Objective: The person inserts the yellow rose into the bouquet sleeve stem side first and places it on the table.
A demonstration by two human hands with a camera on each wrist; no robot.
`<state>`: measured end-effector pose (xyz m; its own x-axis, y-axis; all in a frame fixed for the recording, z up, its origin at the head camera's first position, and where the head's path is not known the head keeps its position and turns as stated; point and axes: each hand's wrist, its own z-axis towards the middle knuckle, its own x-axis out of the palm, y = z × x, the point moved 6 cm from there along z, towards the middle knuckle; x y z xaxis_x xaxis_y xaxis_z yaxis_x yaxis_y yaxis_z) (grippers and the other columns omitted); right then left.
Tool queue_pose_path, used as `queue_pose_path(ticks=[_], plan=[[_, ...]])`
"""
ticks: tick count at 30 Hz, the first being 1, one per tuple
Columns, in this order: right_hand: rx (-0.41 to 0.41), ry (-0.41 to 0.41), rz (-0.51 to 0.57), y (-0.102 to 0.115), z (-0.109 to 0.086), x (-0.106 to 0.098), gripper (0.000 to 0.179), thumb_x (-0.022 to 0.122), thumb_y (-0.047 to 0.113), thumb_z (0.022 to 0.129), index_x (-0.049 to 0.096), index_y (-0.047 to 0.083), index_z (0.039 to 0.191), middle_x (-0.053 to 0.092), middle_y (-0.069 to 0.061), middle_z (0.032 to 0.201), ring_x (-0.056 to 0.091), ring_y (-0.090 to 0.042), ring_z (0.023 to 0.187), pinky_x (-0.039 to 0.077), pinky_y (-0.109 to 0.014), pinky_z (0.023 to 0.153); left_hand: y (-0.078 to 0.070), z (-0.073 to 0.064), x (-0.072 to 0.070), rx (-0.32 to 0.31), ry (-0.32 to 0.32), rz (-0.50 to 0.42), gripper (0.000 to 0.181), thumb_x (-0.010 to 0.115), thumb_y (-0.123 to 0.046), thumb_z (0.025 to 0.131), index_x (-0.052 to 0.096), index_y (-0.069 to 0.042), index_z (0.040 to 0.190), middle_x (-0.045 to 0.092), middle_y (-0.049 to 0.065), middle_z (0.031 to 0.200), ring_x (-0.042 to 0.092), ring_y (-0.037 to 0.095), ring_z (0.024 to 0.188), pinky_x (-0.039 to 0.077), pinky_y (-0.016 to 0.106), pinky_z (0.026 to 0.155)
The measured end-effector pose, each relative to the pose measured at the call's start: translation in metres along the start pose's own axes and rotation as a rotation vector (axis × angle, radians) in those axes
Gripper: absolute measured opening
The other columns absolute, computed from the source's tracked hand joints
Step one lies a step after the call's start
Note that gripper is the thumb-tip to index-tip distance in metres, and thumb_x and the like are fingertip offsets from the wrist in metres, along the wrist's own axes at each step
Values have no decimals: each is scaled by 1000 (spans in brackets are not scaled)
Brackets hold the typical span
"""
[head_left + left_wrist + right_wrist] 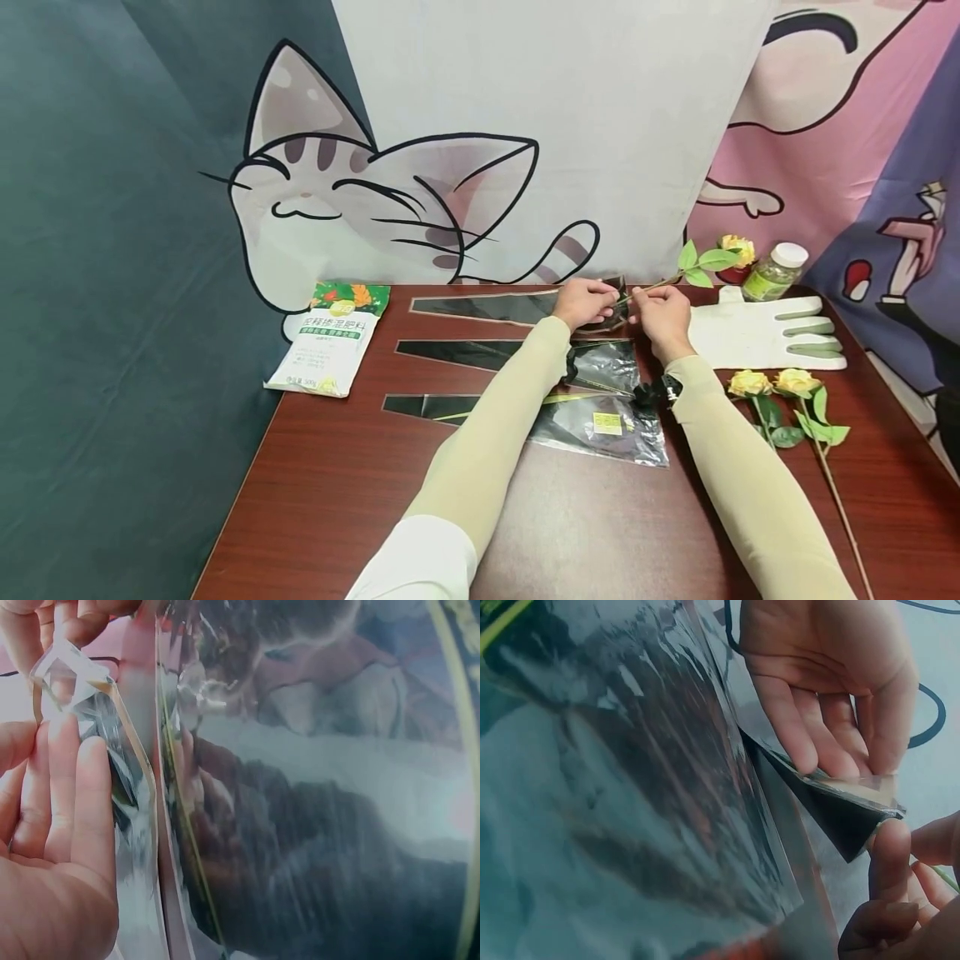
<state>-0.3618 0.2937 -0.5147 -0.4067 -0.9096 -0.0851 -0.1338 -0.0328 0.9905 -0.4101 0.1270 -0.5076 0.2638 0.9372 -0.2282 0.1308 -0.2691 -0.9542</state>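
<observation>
At the far side of the table, my left hand (587, 303) pinches the open wide end of a clear-and-black tapered flower sleeve (487, 309). Close beside it, my right hand (663, 318) holds the stem of a yellow rose (738, 248) between its fingertips. The bloom and leaves point right, and the stem's end reaches the sleeve mouth. In the right wrist view a fold of black film (840, 817) lies between the two hands' fingertips, a bit of green stem (937, 877) showing by the right fingers. The left wrist view shows the clear sleeve edge (124, 712) raised at the left fingers.
Two more sleeves, a middle one (450, 353) and a nearer one (570, 429), lie below the forearms. At right are a white glove (727, 337), a lidded jar (775, 273) and two yellow roses (797, 382). A fertilizer bag (326, 342) lies at the left edge.
</observation>
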Motion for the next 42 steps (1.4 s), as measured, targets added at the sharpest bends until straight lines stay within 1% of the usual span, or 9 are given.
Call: queue_pose_path(ticks=[6,13,19,24,28,30,36,39,42], plan=[[-8,25,2,2,-5,6,19,73,23,102,58,13,96,74,14,72,62,-3,47,54,-18,48,-1,6,4,3,-5,-15,8,81,-19,96,86,-17,103,80,-1,83,75,9,67,64,22,59],[-7,47,-33,1,-6,10,22,74,27,101,58,12,97,74,15,75,61,-3,47,54,-18,47,-2,5,5,7,7,-30,7,80,-19,96,86,-18,100,79,-2,78,78,13,72,64,22,60],[-28,67,-28,0,-7,12,21,70,28,104,58,12,99,74,14,77,61,-3,47,52,-18,47,-2,2,3,17,-8,-41,6,81,-20,96,86,-18,98,78,-2,75,78,13,72,64,22,60],[-67,92,10,5,-9,13,14,57,25,110,53,12,106,74,15,73,61,-4,46,53,-18,47,-2,1,2,29,-31,-8,5,82,-22,95,86,-18,97,78,-3,77,76,10,69,64,21,59],[-79,98,-12,8,-12,12,12,42,29,115,45,18,111,73,17,70,64,-5,47,57,-20,50,-2,2,2,25,-32,23,7,82,-24,96,85,-18,97,78,-3,78,74,7,66,63,20,58],[-85,90,-36,9,-12,10,15,38,31,116,46,19,111,73,18,72,65,-5,48,57,-21,51,-3,1,2,27,-29,27,7,81,-24,96,85,-18,99,78,-4,80,73,6,67,63,21,59],[-119,-1,-24,15,-11,2,17,52,26,112,60,12,106,74,10,78,62,-3,48,54,-20,50,-11,-8,0,52,-39,32,9,79,-21,98,85,-16,102,80,1,84,74,8,68,66,25,63],[-106,-26,39,16,-10,0,10,59,23,109,58,13,106,76,4,79,61,-4,47,56,-21,49,-13,-10,0,55,-35,33,9,79,-22,98,85,-17,103,80,0,84,74,9,68,66,25,63],[-83,-25,79,15,-10,-2,9,63,21,107,56,16,107,78,1,82,61,-5,46,57,-22,49,-12,-9,1,56,-18,15,8,80,-21,97,85,-17,101,79,-2,82,75,10,69,65,25,62]])
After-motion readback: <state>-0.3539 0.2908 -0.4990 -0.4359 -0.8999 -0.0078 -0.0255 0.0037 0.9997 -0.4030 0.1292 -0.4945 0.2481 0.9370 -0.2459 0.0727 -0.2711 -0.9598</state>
